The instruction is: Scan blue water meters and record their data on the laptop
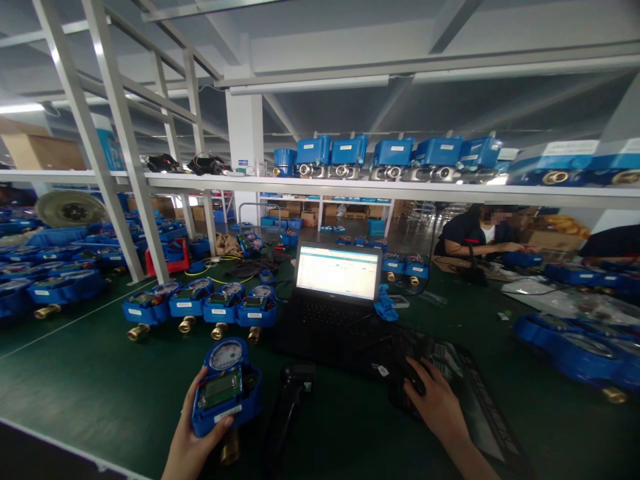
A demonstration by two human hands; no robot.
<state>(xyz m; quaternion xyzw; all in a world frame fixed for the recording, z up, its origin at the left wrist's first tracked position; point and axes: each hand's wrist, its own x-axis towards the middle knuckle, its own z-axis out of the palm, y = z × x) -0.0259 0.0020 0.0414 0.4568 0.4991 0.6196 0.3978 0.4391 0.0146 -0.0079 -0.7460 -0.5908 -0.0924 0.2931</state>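
The premises are a factory assembly workshop. Evidence: open-housed blue meters [223, 313] stand in rows on a green-topped workbench [95, 380]; blue-boxed valve units [393, 153] line a metal-framed shelf [280, 181]; a laptop [337, 273] and handheld scanner [290, 400] lie alongside; a co-worker [463, 235] handles another blue unit [521, 261].

Plastic and metal
Smooth plastic is seen on the boxy blue meter [227, 393], brassy metal on its cylindrical pipe end [230, 448]; gloss is shown by the black pistol-shaped plastic scanner [291, 395].

Blue meter [226, 392] with brass-coloured fitting [231, 449], black mouse [415, 379], dark green tabletop [95, 393]
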